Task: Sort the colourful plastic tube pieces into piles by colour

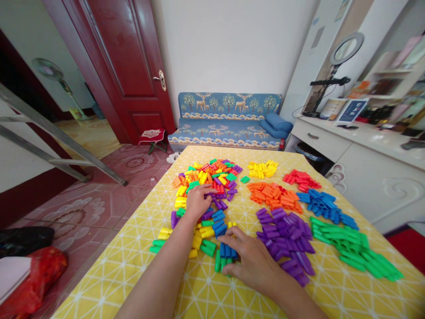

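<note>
My left hand (198,201) reaches over a mixed pile of small plastic tube pieces (221,170) in yellow, orange, red, green and purple. Its fingers are apart, with the tips touching pieces near the purple ones. Closer to me, my right hand (247,252) has its thumb and fingers around a blue plastic tube piece (227,251). More blue pieces (218,223) lie just beyond those fingers, and green pieces (218,261) lie beside them. Yellow pieces (197,239) and green ones lie between my two arms.
Single-colour heaps stand on the right: yellow (262,169), orange (275,196), red (301,179), blue (327,207), purple (285,239) and green (357,246). A yellow patterned cloth (109,283) covers the table. Behind are a blue sofa (229,126) and, at right, a white cabinet (375,177).
</note>
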`<action>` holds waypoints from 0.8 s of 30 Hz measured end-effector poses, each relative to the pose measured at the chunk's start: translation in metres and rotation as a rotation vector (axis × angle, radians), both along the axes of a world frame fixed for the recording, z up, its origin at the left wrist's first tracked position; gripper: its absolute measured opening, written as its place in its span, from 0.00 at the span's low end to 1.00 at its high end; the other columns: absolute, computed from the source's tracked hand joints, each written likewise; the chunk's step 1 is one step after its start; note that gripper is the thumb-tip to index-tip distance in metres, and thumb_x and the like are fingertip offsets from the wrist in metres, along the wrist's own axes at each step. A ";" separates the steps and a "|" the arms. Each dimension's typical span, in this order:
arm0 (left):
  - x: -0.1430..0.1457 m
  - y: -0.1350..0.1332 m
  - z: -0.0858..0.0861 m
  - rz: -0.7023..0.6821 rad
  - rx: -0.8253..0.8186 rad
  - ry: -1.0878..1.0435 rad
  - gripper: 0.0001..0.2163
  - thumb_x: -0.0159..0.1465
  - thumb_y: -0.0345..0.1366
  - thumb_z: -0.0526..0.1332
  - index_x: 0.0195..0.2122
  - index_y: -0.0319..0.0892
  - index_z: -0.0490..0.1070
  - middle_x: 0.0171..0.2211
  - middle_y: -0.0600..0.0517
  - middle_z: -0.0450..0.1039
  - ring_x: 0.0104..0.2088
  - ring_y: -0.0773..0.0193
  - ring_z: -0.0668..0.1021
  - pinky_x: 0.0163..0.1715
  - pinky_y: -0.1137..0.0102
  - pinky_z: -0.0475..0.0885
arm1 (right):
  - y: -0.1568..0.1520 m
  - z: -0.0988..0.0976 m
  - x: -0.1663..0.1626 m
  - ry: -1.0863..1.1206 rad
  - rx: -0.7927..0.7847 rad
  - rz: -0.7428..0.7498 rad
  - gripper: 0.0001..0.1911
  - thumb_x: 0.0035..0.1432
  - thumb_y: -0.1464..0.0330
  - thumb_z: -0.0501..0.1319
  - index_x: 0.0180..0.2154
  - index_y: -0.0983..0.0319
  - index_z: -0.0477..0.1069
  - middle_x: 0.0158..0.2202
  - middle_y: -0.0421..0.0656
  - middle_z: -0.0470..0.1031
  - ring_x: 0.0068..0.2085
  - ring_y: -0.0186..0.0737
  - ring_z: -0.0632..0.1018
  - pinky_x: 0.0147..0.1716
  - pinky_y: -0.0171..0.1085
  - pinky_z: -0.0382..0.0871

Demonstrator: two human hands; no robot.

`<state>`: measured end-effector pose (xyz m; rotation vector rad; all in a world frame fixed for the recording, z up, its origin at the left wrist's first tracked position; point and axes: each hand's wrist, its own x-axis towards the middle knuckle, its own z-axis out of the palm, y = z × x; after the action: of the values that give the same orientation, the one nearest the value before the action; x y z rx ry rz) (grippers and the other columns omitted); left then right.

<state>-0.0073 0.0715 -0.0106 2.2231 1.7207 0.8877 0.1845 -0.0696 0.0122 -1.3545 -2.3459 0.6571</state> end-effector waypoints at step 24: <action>0.000 -0.001 0.002 0.007 -0.017 -0.014 0.18 0.55 0.28 0.57 0.42 0.55 0.79 0.52 0.61 0.74 0.52 0.60 0.74 0.57 0.62 0.66 | 0.055 0.000 0.108 0.340 0.395 -0.571 0.18 0.55 0.56 0.61 0.45 0.57 0.74 0.46 0.45 0.76 0.45 0.45 0.77 0.45 0.43 0.71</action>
<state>-0.0072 0.0704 -0.0083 2.1964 1.7251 0.8844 0.2922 -0.0148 0.0127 -1.4825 -1.6009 0.2112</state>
